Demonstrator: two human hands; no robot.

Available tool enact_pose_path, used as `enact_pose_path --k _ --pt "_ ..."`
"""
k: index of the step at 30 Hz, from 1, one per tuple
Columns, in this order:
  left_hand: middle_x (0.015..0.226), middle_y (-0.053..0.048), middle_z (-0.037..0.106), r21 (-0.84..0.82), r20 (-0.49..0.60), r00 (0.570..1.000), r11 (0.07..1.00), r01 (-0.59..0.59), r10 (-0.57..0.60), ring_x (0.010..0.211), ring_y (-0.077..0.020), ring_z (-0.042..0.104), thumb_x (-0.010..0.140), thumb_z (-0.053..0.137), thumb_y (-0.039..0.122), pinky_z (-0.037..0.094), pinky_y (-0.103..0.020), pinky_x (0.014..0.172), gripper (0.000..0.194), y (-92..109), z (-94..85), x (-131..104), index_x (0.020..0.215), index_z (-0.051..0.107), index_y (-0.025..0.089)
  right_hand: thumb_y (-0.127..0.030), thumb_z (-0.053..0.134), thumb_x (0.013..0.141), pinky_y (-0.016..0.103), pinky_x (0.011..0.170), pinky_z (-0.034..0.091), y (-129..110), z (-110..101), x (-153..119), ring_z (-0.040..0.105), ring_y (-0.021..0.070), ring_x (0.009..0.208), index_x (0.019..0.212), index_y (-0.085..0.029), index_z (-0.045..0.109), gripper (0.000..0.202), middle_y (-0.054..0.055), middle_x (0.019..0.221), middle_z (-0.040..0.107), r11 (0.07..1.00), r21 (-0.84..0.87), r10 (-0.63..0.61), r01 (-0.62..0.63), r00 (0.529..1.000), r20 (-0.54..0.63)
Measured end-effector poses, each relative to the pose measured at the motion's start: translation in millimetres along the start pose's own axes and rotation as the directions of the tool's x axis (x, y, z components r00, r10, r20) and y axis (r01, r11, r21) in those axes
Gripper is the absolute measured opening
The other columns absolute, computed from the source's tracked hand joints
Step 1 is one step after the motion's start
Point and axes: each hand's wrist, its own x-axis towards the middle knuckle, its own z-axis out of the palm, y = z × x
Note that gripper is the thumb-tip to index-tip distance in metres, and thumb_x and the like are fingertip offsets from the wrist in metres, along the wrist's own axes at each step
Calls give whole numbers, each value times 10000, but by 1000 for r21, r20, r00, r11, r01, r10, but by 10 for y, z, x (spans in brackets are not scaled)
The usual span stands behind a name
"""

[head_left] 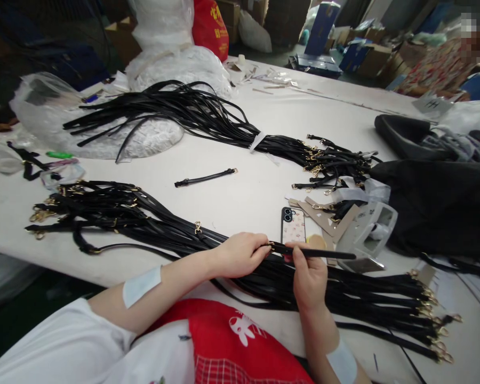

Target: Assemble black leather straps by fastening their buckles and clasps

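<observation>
Both my hands hold a black strap (331,254) above a long bundle of black straps (176,232). My left hand (244,255) pinches the strap at a small gold buckle (271,246). A little farther along, my right hand (310,274) grips it between thumb and fingers. The strap's loose end sticks out to the right. Gold clasps (432,309) show at the bundle's right end and more at its left end. A short black strap (206,177) with a buckle lies by itself beyond the bundle.
A second bundle of black straps (224,122), bound with a white tie (258,142), lies farther back. A phone (293,225) and a clear plastic stand (370,234) lie near my right hand. Black bags (436,200) sit at right. Plastic-wrapped packs (176,64) stand behind; a person (436,64) is at far right.
</observation>
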Motion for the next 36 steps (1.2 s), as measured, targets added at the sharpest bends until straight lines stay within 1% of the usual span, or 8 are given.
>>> enact_pose_path --k 2,11,15,19,23,27,31,36 --pt "743 -25 624 -7 5 1000 1000 -3 3 671 -173 549 927 447 291 389 -267 628 216 -14 6 4 766 556 199 -380 598 896 312 660 484 1 -5 -3 607 178 653 909 -188 717 226 29 717 683 998 -42 37 -36 999 40" --pt "736 -21 617 18 45 999 1000 23 -23 667 -167 535 945 417 303 378 -258 625 255 -35 -27 8 759 557 196 -392 594 899 348 696 520 -2 9 -7 675 213 650 901 -173 732 259 36 650 719 994 -83 62 -63 998 -18" --pt "755 -24 632 0 48 999 1000 26 -26 686 -167 551 945 416 296 394 -259 641 252 -34 -30 20 774 570 194 -392 596 903 341 697 526 22 11 -16 684 206 651 918 -169 725 258 41 676 729 997 -37 64 -65 998 -28" --pt "783 -19 647 -58 62 998 998 6 -3 730 -163 574 950 396 276 420 -253 687 254 -54 -29 32 804 586 192 -434 615 882 341 662 541 88 21 -3 685 205 608 913 -151 716 301 43 645 725 991 56 123 -119 989 -85" --pt "749 -9 622 -20 63 998 1000 5 -3 692 -157 552 954 383 296 405 -252 654 273 -60 -21 32 780 565 191 -443 639 863 349 628 561 121 35 8 691 211 577 904 -142 710 312 45 640 732 984 94 161 -153 983 -90" --pt "707 -6 591 32 37 999 999 15 -16 649 -155 520 951 386 312 376 -256 619 283 -42 -15 26 744 537 192 -395 653 867 329 610 571 92 32 -1 707 208 589 914 -161 715 247 39 673 747 989 81 128 -123 990 -60" --pt "711 -9 601 36 30 999 999 21 -22 648 -153 522 944 400 302 377 -252 618 271 -22 -28 18 748 548 189 -351 634 885 329 651 589 47 21 -13 719 204 623 912 -172 719 200 37 713 757 998 19 66 -66 998 -20" --pt "712 -11 625 30 1 999 999 44 -44 643 -147 538 918 429 263 376 -243 604 241 -8 -11 10 742 573 184 -295 585 915 333 673 595 14 41 -60 723 202 674 921 -190 725 176 52 800 763 988 -131 -72 83 994 84"
